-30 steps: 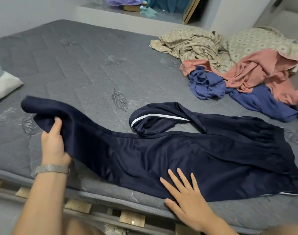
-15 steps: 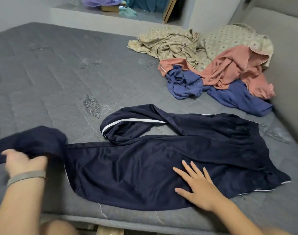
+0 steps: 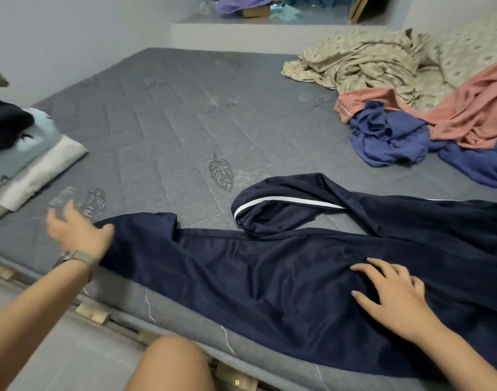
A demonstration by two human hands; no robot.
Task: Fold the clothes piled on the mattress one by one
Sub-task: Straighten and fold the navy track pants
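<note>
Navy trousers (image 3: 284, 266) with a white side stripe lie spread along the near edge of the grey mattress (image 3: 168, 131). One leg stretches left; the other is bent back on itself (image 3: 272, 204). My left hand (image 3: 76, 230), blurred, is at the left leg's end with fingers spread, its thumb touching the cuff. My right hand (image 3: 394, 297) presses flat on the trousers' upper part. The unfolded pile sits at the far right: a beige patterned cloth (image 3: 365, 60), a pink garment (image 3: 473, 108) and a blue garment (image 3: 391, 136).
A stack of folded clothes (image 3: 24, 162) in dark, light blue and white lies at the mattress's left edge. My bare knee (image 3: 171, 362) is below the mattress edge, over wooden slats (image 3: 92, 314). A ledge with clutter (image 3: 241, 7) runs behind the bed.
My left hand has laid the trouser leg out flat to the left and released its grip. My right hand stays pressed on the trousers. The view has swung left.
</note>
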